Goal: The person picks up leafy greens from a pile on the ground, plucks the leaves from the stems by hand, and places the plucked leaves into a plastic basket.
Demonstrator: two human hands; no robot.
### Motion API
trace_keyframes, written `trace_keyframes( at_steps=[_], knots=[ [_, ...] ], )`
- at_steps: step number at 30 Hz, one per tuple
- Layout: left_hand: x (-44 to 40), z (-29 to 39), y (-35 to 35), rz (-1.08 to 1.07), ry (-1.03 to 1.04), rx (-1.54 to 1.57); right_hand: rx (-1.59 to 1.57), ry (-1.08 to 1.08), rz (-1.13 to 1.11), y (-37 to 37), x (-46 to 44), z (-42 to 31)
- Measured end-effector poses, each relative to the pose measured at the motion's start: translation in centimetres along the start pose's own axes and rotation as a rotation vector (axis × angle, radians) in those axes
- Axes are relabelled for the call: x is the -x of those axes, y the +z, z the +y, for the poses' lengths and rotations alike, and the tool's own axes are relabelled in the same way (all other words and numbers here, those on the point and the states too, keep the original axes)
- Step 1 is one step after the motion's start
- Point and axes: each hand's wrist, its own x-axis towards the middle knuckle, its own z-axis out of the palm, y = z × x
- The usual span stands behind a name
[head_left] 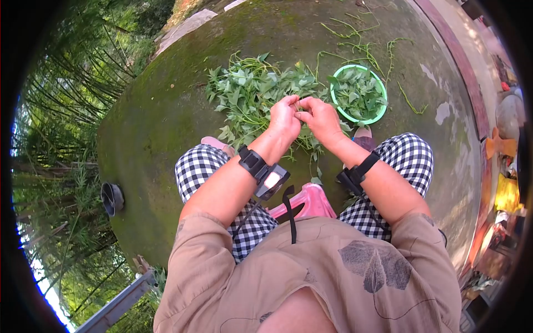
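My left hand and my right hand meet in front of me, fingertips nearly touching. Both are closed in a pinch, and what lies between the fingers is too small and hidden to make out. Beneath and beyond them spreads a heap of leafy green vines, with some stems trailing below my hands. Just right of my right hand stands a round basket with a light green rim, holding picked green leaves.
Stripped stems lie scattered beyond the basket on the mossy concrete ground. A pink plastic stool shows between my knees. At left are a dark pot and bamboo-like plants; household items line the right edge.
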Motion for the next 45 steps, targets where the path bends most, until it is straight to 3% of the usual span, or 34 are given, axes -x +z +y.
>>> trace_keyframes(
  at_steps=[3,8,11,12,14,16,17,20,21,24,25,28,29,34,36,38,40,43,45],
  knots=[
    [0.5,-0.2,-1.1,-0.222,-0.132,-0.053,0.095,0.045,0.013,0.0,0.2,0.7],
    [1.6,0.1,-0.7,-0.219,-0.184,-0.101,0.138,0.072,-0.01,-1.1,0.1,1.6],
    [3.1,2.5,0.0,-0.211,-0.116,-0.329,-0.066,0.106,0.034,-2.5,-0.3,3.9],
    [2.4,3.0,-1.0,-0.148,-0.085,-0.493,-0.147,0.103,0.059,-2.7,-0.5,5.1],
    [0.7,3.8,-3.0,-0.078,-0.093,-1.056,-0.59,0.302,-0.086,-4.9,-0.4,5.4],
    [2.1,2.8,-4.5,0.025,0.673,-1.997,-0.782,0.416,-0.124,-6.5,0.2,4.3],
    [3.3,2.2,-4.4,0.121,0.727,-2.135,-0.799,0.435,-0.168,-6.9,0.4,4.9],
    [1.8,0.5,-6.4,-0.34,0.475,-1.531,-0.86,0.425,-0.254,-7.7,0.8,4.3],
    [2.7,0.3,-5.2,-0.354,0.21,-1.367,-0.892,0.427,-0.279,-7.5,0.8,4.5],
    [3.0,-1.9,-5.0,-0.504,0.541,-1.324,-1.032,0.387,-0.297,-6.7,1.0,3.2],
    [3.9,-1.8,-4.1,-0.574,0.303,-1.118,-1.056,0.373,-0.299,-6.4,1.0,3.2],
    [4.7,-0.9,-3.2,-0.479,-0.061,-1.073,-0.935,0.319,-0.211,-6.9,0.5,3.6],
    [4.6,-1.2,-3.4,-0.47,0.057,-1.091,-0.895,0.289,-0.13,-6.9,0.2,4.3],
    [4.2,1.1,-3.0,-0.529,0.027,-1.249,-0.575,0.25,0.206,-8.6,-2.4,9.5],
    [3.2,1.3,-3.9,-0.549,0.019,-1.294,-0.596,0.233,0.41,-9.7,-3.2,11.9],
    [3.4,1.9,-3.9,-0.522,0.0,-1.33,-0.408,0.335,0.556,-11.0,-3.8,13.7],
    [3.8,2.3,-3.6,-0.478,-0.03,-1.337,-0.252,0.442,0.563,-11.9,-3.9,15.1],
    [4.2,3.0,-3.2,-0.456,-0.095,-1.284,0.196,0.436,0.625,-11.7,-4.3,18.5],
    [4.7,3.8,-2.6,-0.46,-0.12,-1.253,0.132,0.505,0.599,-12.2,-3.8,17.2]
  ],
)
